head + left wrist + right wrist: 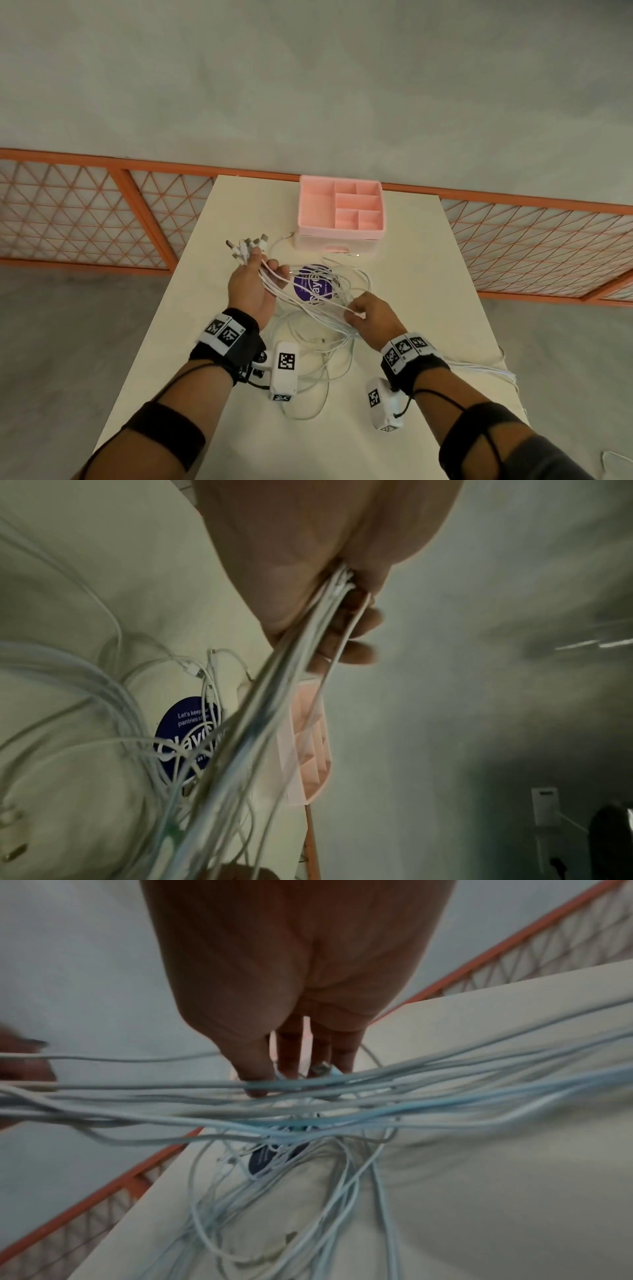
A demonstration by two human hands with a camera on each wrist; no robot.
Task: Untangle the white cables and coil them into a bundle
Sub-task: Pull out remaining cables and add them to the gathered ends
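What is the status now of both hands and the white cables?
Left hand grips the cables' plug ends. Right hand pinches strands. Loops still tangled on the table, over the purple sticker. Pink organizer stands clear.

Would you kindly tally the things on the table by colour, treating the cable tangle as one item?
White: 1, the white cables, gripped by the left hand and right hand.
Pink: 1, the organiser box.
Purple: 1, the round sticker.
Total: 3.
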